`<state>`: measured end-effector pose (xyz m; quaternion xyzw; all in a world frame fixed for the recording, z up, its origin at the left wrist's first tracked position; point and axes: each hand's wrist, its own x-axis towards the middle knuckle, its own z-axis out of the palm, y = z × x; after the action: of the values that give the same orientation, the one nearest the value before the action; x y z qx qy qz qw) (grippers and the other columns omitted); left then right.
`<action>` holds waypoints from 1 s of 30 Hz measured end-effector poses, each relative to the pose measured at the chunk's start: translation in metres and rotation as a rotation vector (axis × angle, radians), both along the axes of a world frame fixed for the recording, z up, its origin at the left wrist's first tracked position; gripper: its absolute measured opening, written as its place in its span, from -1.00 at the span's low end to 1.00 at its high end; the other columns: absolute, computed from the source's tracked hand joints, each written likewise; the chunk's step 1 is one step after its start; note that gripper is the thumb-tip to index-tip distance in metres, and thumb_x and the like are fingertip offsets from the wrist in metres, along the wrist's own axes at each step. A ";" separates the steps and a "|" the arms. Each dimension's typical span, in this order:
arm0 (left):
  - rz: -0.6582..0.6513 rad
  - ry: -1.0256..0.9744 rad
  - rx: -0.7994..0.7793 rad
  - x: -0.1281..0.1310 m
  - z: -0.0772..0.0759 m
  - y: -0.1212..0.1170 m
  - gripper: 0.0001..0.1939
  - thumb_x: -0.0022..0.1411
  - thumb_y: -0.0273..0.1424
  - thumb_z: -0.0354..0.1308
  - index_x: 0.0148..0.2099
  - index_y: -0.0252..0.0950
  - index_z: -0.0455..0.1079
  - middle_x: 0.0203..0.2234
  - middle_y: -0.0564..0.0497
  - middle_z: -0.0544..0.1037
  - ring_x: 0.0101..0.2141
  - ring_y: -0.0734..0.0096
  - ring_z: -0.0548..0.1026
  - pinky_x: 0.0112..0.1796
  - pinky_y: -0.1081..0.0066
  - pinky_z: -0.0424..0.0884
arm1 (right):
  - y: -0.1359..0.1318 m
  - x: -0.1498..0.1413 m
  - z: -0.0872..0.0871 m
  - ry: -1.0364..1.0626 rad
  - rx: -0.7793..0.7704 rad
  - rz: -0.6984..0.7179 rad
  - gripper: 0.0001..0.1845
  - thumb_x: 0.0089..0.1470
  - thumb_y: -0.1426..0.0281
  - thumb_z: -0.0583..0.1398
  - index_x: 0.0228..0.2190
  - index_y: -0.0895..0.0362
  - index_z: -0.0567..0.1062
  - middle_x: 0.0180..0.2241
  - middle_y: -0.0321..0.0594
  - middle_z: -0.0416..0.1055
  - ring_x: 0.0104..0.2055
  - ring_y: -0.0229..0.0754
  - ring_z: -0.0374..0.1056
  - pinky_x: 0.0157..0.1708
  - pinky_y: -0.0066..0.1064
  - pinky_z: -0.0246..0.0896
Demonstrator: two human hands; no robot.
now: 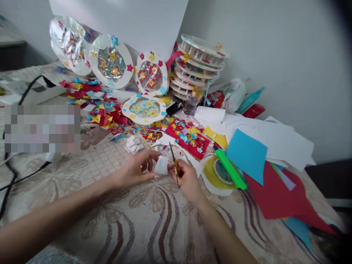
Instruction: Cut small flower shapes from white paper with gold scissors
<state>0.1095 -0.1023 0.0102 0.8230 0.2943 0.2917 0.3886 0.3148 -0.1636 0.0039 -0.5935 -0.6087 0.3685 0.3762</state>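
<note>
My left hand (pixel 140 167) pinches a small white block-like piece (pixel 161 165) between thumb and fingers; a faint light-blue mark shows on it. On the piece's other side, my right hand (pixel 187 179) is closed around a slim, pointed tool (pixel 173 157), dark towards its upper tip and gold-coloured lower down. The tool stands nearly upright beside the white piece; its exact kind is unclear. The right fingertips are close to the piece, and whether they touch it I cannot tell. Just beyond my hands lie white paper scraps (pixel 166 140) and a pile of small white pieces (pixel 134 144).
Decorated white round frames (pixel 111 82) lean at the back beside a stack of white discs (pixel 202 47). Colourful paper cut-outs (pixel 104 113) cover the table's middle. Rightwards lie a tape roll (pixel 210 176), a green cutter-like tool (pixel 231 168), blue paper (pixel 246 154) and red paper (pixel 266 190). Cables (pixel 9 172) run left.
</note>
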 end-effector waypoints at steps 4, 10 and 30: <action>0.099 0.009 -0.164 0.005 -0.007 -0.007 -0.75 0.20 -0.23 0.11 -0.27 -0.35 0.33 -0.58 0.09 0.37 -0.58 0.57 0.29 -0.56 0.54 0.24 | -0.003 -0.006 -0.002 0.048 0.017 -0.006 -0.88 0.01 0.33 0.17 -0.39 0.13 0.42 -0.50 -0.31 0.38 -0.49 -0.27 0.27 -0.44 -0.47 0.18; 0.093 -0.025 -0.252 0.003 -0.003 -0.010 -0.75 0.28 -0.23 0.00 -0.32 -0.33 0.27 -0.61 0.09 0.40 -0.59 0.56 0.32 -0.57 0.54 0.22 | -0.005 -0.006 0.008 0.327 -0.225 -0.041 -0.66 0.01 0.07 0.16 -0.40 0.11 0.39 -0.70 -0.47 0.18 -0.69 -0.35 0.09 -0.66 -0.51 0.04; -0.305 0.303 -0.159 -0.017 0.014 0.013 -0.81 0.17 -0.39 0.11 -0.15 -0.27 0.41 -0.29 -0.03 0.55 -0.29 0.41 0.49 -0.29 0.45 0.37 | -0.001 0.017 -0.007 0.011 0.101 -0.219 -0.77 0.00 0.22 0.21 -0.40 0.14 0.40 -0.60 -0.40 0.21 -0.56 -0.32 0.12 -0.54 -0.49 0.05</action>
<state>0.0930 -0.0892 0.0246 0.8592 0.2436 0.0784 0.4429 0.3314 -0.1649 -0.0032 -0.6347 -0.5558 0.2976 0.4470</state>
